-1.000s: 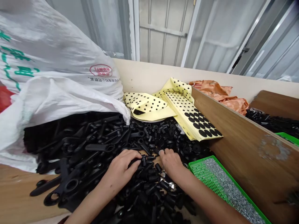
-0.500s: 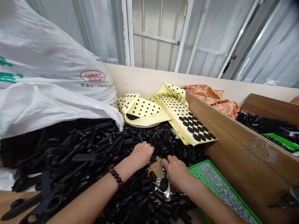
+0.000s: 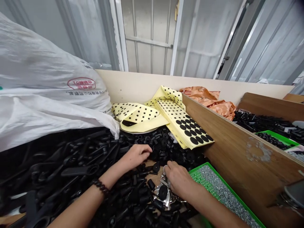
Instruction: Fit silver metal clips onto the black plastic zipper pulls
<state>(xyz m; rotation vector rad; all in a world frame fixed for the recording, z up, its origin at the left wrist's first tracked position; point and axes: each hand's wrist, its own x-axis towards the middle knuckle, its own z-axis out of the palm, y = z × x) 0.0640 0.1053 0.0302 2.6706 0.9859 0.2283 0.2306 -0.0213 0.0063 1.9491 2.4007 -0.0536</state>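
Note:
My left hand [image 3: 136,155] reaches forward over a heap of small black plastic parts [image 3: 133,196], its fingers curled down onto the pieces near the heap's far side; what they pinch is hidden. A dark bead bracelet [image 3: 101,187] sits on that wrist. My right hand [image 3: 178,180] lies just right of it, fingers bent over a crinkled silver foil packet [image 3: 163,193] with a black round part on it. Long black plastic levers [image 3: 71,164] fill the left side.
A big white woven sack [image 3: 47,95] lies over the left pile. Yellow sheets with black round pads [image 3: 187,126] lean on a wooden divider [image 3: 237,152]. A green tray of small metal rings [image 3: 223,196] sits at right; beyond the divider lie more black parts [image 3: 266,123] and orange plastic [image 3: 209,98].
My left hand has moved forward and away from the right hand, deeper into the small parts. My right hand has drawn back toward me over the foil packet. The view has tilted up.

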